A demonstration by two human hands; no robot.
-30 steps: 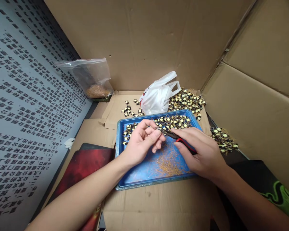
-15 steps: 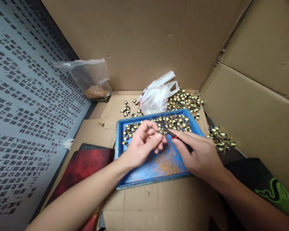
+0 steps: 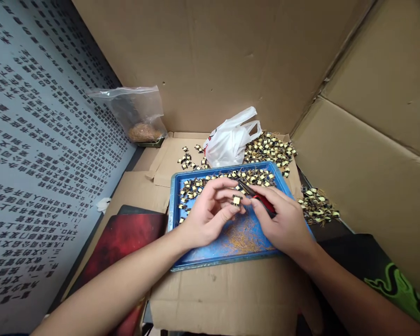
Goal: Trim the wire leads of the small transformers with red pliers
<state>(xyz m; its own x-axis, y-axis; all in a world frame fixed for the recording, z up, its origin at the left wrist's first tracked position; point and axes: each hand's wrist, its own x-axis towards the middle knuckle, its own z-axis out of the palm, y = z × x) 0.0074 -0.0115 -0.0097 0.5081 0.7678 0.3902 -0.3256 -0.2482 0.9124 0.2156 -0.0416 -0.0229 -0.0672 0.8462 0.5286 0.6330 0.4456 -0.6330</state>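
Observation:
Between its thumb and fingers my left hand (image 3: 210, 214) holds a small black and yellow component (image 3: 236, 201), its yellow face showing. My right hand (image 3: 283, 217) is wrapped round a hand tool with red and black handles (image 3: 265, 203); the dark tip of the tool points up and left, just beyond the component. Both hands are over a blue tray (image 3: 210, 266). Many similar components (image 3: 192, 186) lie along the tray's back and left side, and cut wire bits (image 3: 243, 237) are scattered in its front part.
Behind the tray are a white plastic bag (image 3: 227, 142) and a heap of components (image 3: 273, 149). Another heap (image 3: 318, 205) lies at the right. A clear bag (image 3: 143, 116) stands back left, a red mat (image 3: 126, 238) lies left. Cardboard walls (image 3: 213, 60) rise behind.
The component has turned so that its yellow face shows. The tool has shifted slightly right relative to my left hand, and its red handle shows more. The view has moved a little.

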